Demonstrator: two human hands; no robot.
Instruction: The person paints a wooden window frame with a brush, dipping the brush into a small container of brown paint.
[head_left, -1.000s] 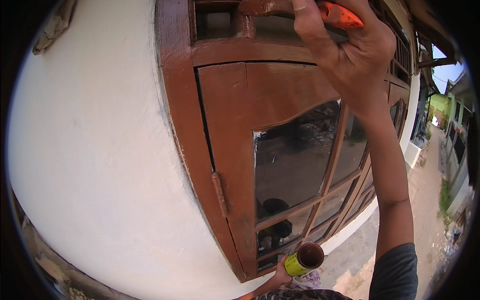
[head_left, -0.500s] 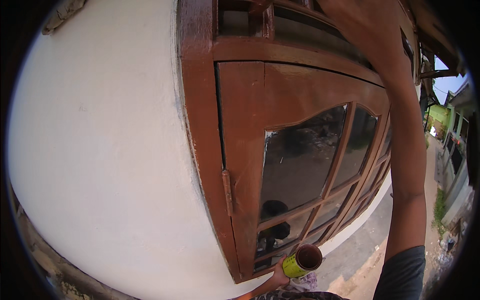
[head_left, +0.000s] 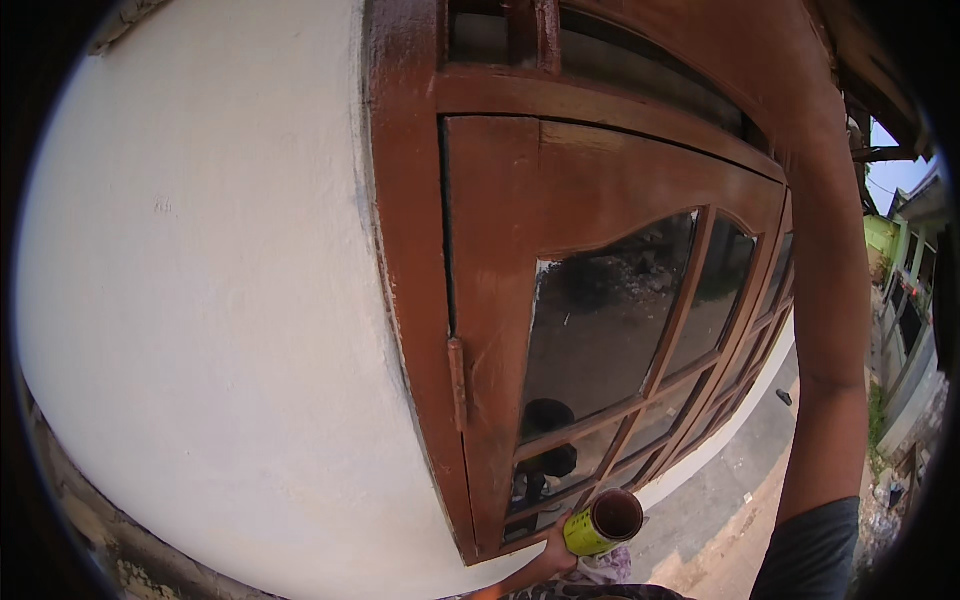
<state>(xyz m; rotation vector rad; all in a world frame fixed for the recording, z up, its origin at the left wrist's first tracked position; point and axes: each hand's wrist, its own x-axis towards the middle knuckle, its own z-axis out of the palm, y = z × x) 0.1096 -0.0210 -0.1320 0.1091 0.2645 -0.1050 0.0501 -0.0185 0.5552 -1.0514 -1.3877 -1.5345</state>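
Observation:
Low in the view, my left hand is closed round a yellow-green paint can. Its round mouth faces up and its inside is coated dark brown. A pale, patterned cloth hangs just under the can. My right arm reaches up across the right side to the top edge. Only the back part of my right hand shows, close to the upper frame of a brown wooden window; its fingers, and anything in them, lie beyond the picture.
A white wall fills the left side. The window has dark glass panes, a hinge and slatted openings above. Beyond my right arm runs an alley with houses. Rough ledge pieces edge the lower left.
My right forearm and hand have shifted a little to the right, and the window's upper part with them. My left hand keeps the paint can in nearly the same place.

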